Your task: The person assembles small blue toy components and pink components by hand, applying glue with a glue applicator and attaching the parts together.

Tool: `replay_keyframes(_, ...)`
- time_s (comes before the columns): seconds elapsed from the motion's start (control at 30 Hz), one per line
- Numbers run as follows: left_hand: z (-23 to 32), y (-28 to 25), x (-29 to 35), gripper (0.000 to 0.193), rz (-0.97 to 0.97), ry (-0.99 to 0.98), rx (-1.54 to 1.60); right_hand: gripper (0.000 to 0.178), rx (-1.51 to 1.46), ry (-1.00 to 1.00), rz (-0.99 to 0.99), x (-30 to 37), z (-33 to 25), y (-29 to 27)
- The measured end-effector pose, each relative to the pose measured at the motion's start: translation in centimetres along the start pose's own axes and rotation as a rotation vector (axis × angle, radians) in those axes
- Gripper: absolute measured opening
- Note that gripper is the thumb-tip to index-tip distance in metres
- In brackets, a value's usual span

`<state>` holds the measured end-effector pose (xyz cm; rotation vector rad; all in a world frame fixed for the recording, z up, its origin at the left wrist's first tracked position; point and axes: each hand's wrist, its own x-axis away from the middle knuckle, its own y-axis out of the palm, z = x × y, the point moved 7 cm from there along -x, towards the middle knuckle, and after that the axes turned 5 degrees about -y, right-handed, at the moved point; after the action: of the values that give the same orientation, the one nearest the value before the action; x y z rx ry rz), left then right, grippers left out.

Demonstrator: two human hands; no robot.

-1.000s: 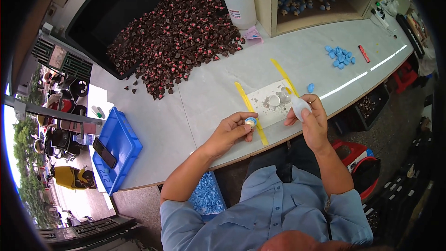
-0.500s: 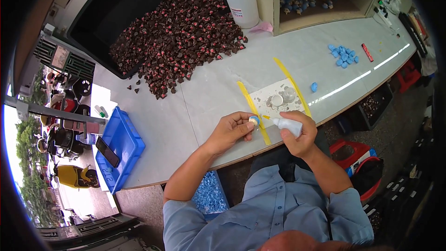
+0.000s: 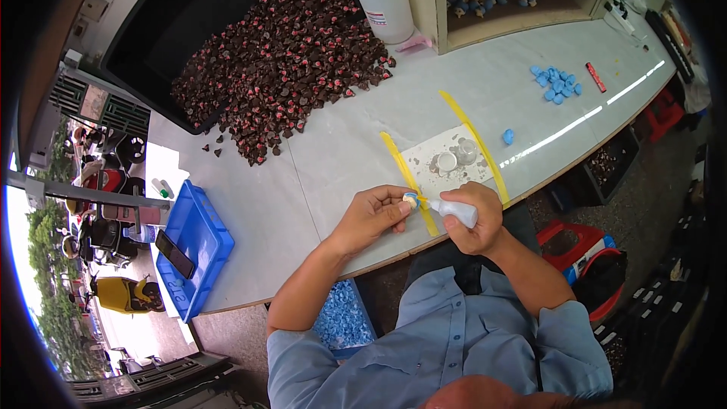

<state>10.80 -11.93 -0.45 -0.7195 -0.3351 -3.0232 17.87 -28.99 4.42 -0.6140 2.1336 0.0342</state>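
My left hand [image 3: 373, 220] pinches a small blue and cream piece [image 3: 411, 200] between thumb and fingers, above the table's front edge. My right hand [image 3: 477, 220] is wrapped round a small white squeeze bottle [image 3: 457, 213] that lies tilted, its yellow tip pointing left. That tip is at the small piece; whether it touches cannot be made out. Just beyond my hands is a white sheet [image 3: 424, 172] with grey spots, flanked by strips of yellow tape [image 3: 474, 132]. A small white round cup [image 3: 447, 161] and a clear one [image 3: 467, 152] stand on it.
A black tray [image 3: 144, 53] spills a heap of dark brown and pink pieces [image 3: 280, 68] onto the table. Behind stand a big white bottle [image 3: 385, 4] and an open shelf [image 3: 492, 23]. Several blue pieces [image 3: 559, 85] and a red tube [image 3: 596, 77] lie right; a blue tray [image 3: 198, 250] holds a phone [image 3: 175, 254].
My right hand has brought the squeeze bottle left, so its tip is now at the small piece. My left hand keeps its pinch. The whole view has shifted slightly.
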Motion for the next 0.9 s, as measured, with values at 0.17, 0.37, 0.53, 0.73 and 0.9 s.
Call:
replay_keyframes(0.17, -0.1, 0.0, 0.0, 0.035, -0.003, 0.0, -0.008, 0.025, 0.009, -0.016, -0.014, -0.1, 0.0, 0.2)
replay_keyframes(0.37, -0.1, -0.1, 0.0, 0.035, -0.005, 0.0, -0.007, 0.024, -0.002, -0.022, -0.015, 0.0, 0.1, 0.3)
replay_keyframes(0.53, -0.2, -0.1, -0.1, 0.035, -0.008, -0.003, -0.012, 0.024, 0.047, -0.082, -0.008, -0.1, -0.5, 0.1)
replay_keyframes(0.73, -0.4, -0.3, -0.1, 0.035, 0.001, 0.002, 0.003, 0.026, 0.093, -0.157, 0.009, 0.1, -1.0, 0.2)
replay_keyframes(0.9, -0.3, -0.4, -0.1, 0.035, 0.016, -0.018, 0.034, 0.027, 0.128, -0.187, -0.008, 0.0, -1.3, 0.2)
